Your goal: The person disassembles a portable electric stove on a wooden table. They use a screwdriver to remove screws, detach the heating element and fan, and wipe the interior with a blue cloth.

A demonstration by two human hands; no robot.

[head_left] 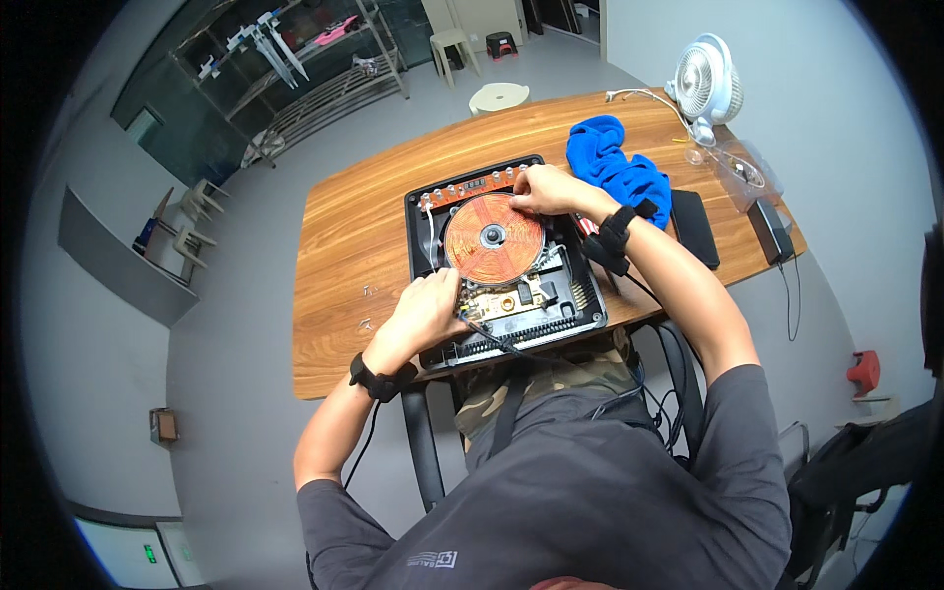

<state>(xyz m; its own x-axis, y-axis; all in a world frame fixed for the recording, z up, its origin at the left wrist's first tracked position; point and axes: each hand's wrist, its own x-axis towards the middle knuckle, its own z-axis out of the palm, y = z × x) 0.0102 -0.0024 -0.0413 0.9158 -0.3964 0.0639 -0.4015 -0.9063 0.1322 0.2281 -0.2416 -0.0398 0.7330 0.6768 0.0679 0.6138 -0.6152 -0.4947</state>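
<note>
An opened induction cooker (421, 211) lies on the wooden table before me, its black casing showing the inside. A round copper coil (482, 258) with a dark centre sits in it, partly covering a circuit board (506, 300). At the coil's upper right rim, my right hand (546, 189) has its fingers closed on the edge. My left hand (425, 310) is bent in at the lower left rim, fingers closed against the coil; its fingertips are partly hidden. An orange control board (472, 186) with small parts runs along the casing's far side.
Small screws (367, 323) lie on the table (339, 231) to the left. Right of the cooker are a blue cloth (619, 167), a black flat case (694, 228), a white fan (706, 84), a clear plastic box (747, 167) and a black power adapter (770, 231) with cables.
</note>
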